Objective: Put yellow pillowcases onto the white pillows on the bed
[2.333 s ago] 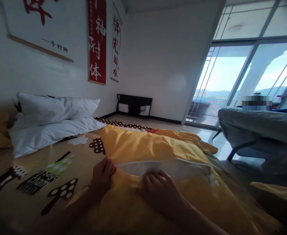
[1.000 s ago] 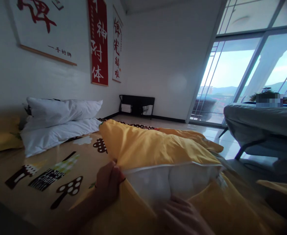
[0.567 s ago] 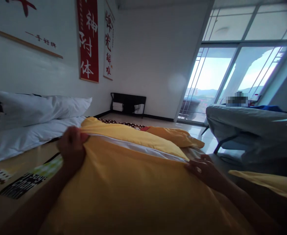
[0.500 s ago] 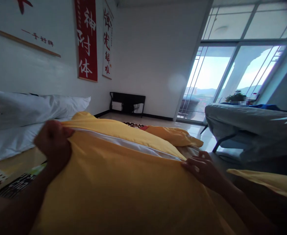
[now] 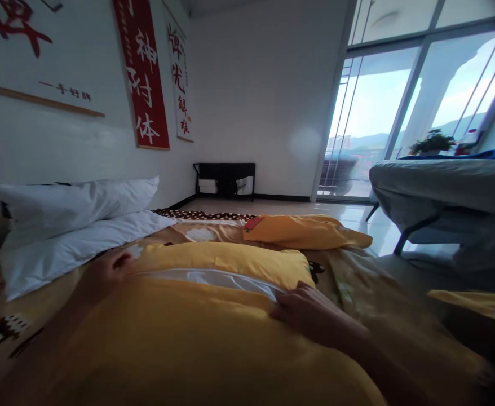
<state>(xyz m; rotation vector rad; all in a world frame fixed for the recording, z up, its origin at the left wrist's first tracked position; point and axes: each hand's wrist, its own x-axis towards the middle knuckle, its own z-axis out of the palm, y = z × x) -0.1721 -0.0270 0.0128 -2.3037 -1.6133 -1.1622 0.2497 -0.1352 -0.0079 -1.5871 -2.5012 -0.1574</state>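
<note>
A yellow pillowcase (image 5: 197,338) fills the near middle of the view, with a white pillow (image 5: 226,280) showing through its long opening. My left hand (image 5: 111,269) is closed on the left end of that opening; it is slightly blurred. At the right end, my right hand (image 5: 300,307) pinches the case's edge, fingers pressed together. Between the hands, the opening gapes, its far flap bulging over the pillow. The lower part of the case runs out of view toward me.
White pillows (image 5: 82,206) lie stacked at left on a patterned sheet (image 5: 200,234). An orange-yellow folded cloth (image 5: 306,232) rests beyond my right hand. A covered table (image 5: 437,180) with a plant stands at right; a low black rack (image 5: 226,179) is by the far wall.
Both hands and the pillowcase have come lower, and my hands are closer together. The opening sags slightly less taut, and more of the sheet behind shows.
</note>
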